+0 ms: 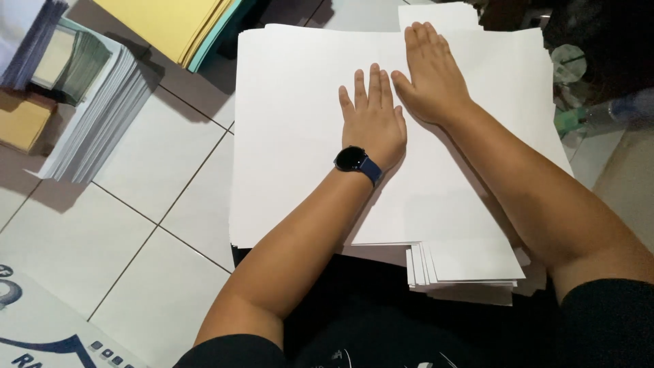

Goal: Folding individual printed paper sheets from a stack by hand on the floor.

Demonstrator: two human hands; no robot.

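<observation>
Clearly both hands lie flat with fingers spread, holding nothing: the left hand (372, 121) and right hand (430, 73) press side by side on the large white sheet (293, 129) topping the paper stack (470, 269). Its left edge overhangs bare tiled floor (157, 177), well apart from the leaflet piles (95, 102).

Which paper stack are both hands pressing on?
The big white stack in the middle, under the left hand and right hand, not the stack by the wall.
</observation>
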